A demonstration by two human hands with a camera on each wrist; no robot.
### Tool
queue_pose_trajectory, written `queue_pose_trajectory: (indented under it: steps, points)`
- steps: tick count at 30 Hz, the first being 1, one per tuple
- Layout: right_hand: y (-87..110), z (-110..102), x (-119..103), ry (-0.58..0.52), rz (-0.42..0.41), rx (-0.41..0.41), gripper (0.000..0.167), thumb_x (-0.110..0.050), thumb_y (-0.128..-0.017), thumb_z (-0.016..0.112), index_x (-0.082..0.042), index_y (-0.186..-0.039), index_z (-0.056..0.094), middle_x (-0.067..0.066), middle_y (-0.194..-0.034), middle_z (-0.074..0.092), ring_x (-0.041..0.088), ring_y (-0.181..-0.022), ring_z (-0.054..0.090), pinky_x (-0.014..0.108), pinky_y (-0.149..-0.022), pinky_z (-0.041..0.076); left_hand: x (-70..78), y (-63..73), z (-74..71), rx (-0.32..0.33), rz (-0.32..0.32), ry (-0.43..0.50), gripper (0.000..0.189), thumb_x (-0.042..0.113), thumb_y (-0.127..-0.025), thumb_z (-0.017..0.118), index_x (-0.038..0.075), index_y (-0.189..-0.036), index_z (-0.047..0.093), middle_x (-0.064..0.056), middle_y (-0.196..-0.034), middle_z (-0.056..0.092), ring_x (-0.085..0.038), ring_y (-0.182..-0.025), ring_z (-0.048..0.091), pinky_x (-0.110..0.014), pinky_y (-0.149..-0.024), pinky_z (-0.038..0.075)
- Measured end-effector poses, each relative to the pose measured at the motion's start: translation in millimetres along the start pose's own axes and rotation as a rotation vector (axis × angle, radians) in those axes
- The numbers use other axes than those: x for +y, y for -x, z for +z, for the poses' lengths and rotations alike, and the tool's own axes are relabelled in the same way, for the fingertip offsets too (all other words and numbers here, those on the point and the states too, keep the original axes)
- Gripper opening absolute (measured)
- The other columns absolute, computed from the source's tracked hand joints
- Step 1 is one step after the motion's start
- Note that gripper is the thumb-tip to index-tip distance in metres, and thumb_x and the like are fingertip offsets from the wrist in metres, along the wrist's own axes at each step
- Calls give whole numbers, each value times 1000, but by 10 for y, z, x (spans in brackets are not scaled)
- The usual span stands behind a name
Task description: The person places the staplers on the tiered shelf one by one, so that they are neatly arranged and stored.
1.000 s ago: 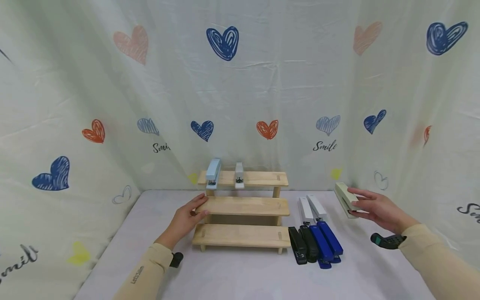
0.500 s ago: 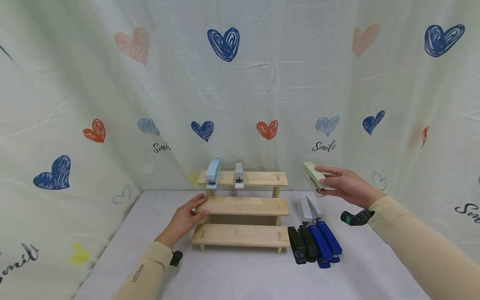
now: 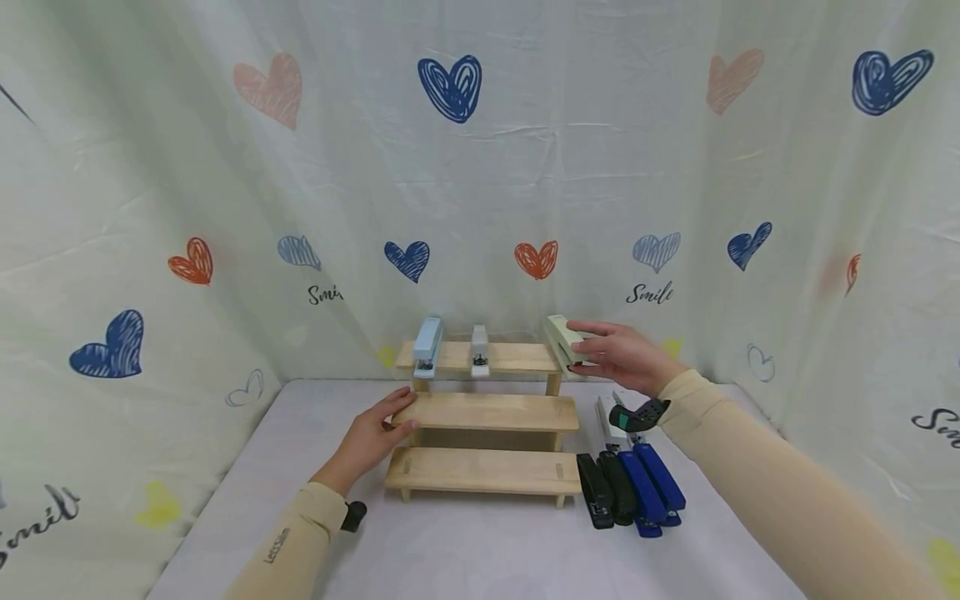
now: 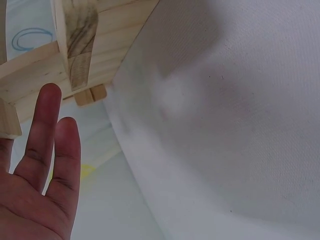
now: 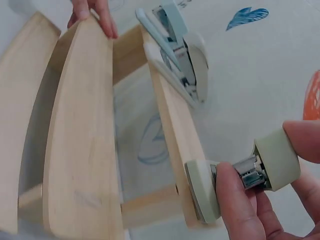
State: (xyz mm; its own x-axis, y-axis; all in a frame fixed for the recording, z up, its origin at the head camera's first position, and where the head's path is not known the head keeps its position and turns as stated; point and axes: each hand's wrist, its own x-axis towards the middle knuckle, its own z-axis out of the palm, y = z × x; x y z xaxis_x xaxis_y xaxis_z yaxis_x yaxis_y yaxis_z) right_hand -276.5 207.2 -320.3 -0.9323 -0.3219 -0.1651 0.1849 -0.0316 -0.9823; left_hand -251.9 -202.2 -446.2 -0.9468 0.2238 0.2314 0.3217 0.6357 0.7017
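Observation:
My right hand [image 3: 626, 354] holds a pale green stapler [image 3: 564, 340] at the right end of the top tier of a three-step wooden shelf [image 3: 483, 410]. In the right wrist view, fingers and thumb span the green stapler [image 5: 277, 160], whose base [image 5: 202, 190] overlaps the top board's end. With thumb and fingers, my left hand [image 3: 371, 433] grips the left end of the middle tier; the left wrist view shows two of its fingers [image 4: 66, 155] straight below the wood. On the top tier stand a light blue stapler [image 3: 427, 343] and a grey-white stapler [image 3: 479, 350].
Right of the shelf, two black staplers [image 3: 595, 492] and two blue staplers [image 3: 643, 487] lie side by side on the white table [image 3: 480, 558]. White staplers [image 3: 611, 421] lie behind them, partly hidden by the right wristband [image 3: 640, 415]. A heart-print curtain [image 3: 480, 192] hangs behind.
My right hand has carried the green stapler left, from the right side of the table over the white staplers to the top tier's right end. The left hand stays on the shelf.

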Motion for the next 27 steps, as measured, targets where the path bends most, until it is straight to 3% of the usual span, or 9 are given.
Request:
queue_pose_trajectory:
  steps: [11,27]
  points:
    - [-250,329,39,-79,42,57,58,-1,-101,55,-8,-155,35,20,-151,24,40,-130,39,45,-102,44,9,3,0,1,-3,0,53,24,-96,70,4,-143,55,-11,-155,41,-32,-134,45,-41,-89,49]
    - [-310,412,77,-28,30,98,59,-2,-100,58,-7,-154,37,21,-151,31,36,-124,48,42,-98,48,37,11,-13,2,-8,-6,53,24,-96,70,5,-143,55,-10,-155,41,-32,-135,45,-41,-89,49]
